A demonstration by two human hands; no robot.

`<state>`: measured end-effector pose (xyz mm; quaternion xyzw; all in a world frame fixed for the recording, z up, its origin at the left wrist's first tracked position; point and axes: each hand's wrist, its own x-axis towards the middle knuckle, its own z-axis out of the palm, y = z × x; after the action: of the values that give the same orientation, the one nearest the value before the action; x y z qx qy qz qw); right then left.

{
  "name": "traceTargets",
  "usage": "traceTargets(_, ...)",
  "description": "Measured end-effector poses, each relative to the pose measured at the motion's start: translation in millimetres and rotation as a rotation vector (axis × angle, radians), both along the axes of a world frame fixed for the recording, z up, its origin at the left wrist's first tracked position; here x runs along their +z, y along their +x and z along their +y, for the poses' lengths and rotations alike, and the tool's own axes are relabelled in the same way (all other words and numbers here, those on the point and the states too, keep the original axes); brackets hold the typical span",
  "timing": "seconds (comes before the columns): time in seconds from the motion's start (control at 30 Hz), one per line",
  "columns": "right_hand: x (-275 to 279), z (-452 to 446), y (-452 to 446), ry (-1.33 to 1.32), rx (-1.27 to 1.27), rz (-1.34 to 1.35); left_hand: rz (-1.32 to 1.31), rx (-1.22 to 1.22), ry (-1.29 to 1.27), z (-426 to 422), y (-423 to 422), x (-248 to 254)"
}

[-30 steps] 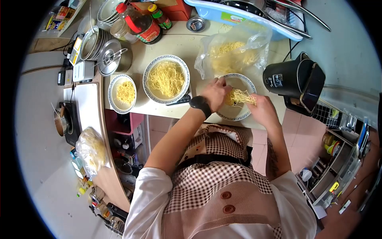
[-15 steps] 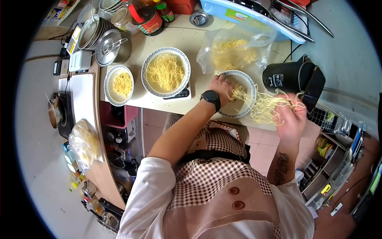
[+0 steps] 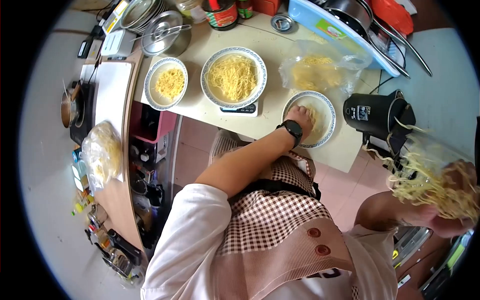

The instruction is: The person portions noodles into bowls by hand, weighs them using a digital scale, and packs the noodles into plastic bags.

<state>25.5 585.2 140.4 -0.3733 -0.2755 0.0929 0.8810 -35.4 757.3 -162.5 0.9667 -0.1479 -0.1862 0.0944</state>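
My left hand [image 3: 300, 118], with a black watch on the wrist, reaches down into the right-hand white bowl [image 3: 328, 134] with a blue patterned rim. Its fingers are curled against a small bunch of noodles [image 3: 313, 114] there. At the far right, my right hand [image 3: 446, 228] grips a loose tangle of yellow noodles [image 3: 425, 186], held up beyond the table edge; strands dangle and blur. A larger bowl [image 3: 263, 75] of noodles stands on a digital scale [image 3: 243, 110]. Left of it, a smaller bowl [image 3: 148, 90] holds short noodle pieces.
Behind the right-hand bowl lies a clear plastic bag [image 3: 345, 75] with noodles. A black kettle [image 3: 372, 111] stands at the table's right end, near a blue bin [image 3: 310, 15]. A lidded metal pot [image 3: 175, 40] and sauce jar [image 3: 220, 15] line the back. Another bag [image 3: 102, 155] rests on the left counter.
My right hand has swung from beside the bowl out to the far right, lifting the noodles away. My left hand stays in the bowl. The whole view has shifted.
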Motion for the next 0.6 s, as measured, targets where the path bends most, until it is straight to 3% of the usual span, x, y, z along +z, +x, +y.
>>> traceTargets(0.1,14.7,20.7,6.9,0.031,0.123,-0.033,0.053,-0.023,0.047,3.3,2.3,45.8)
traceTargets(0.2,26.9,55.5,16.1,0.050,0.282,-0.054,0.190,-0.079,-0.117,3.6,6.5,76.7)
traceTargets(0.3,29.2,107.7,25.2,0.029,0.497,-0.047,-0.021,-0.119,-0.371,22.1,-13.6,94.1)
traceTargets(0.33,26.0,129.3,27.7,0.011,0.582,-0.037,0.037,-0.106,-0.429,32.8,-19.8,106.6)
traceTargets(0.4,12.0,174.4,19.7,-0.192,0.534,0.009,0.078,-0.018,-0.565,63.6,-46.2,127.0)
traceTargets(0.47,-13.1,219.6,-1.8,-0.533,0.304,0.049,0.028,0.160,-0.732,92.6,-81.9,136.2)
traceTargets(0.6,-108.1,278.6,-0.1,-1.041,0.366,-0.072,0.005,0.370,-0.868,154.4,-146.3,136.8)
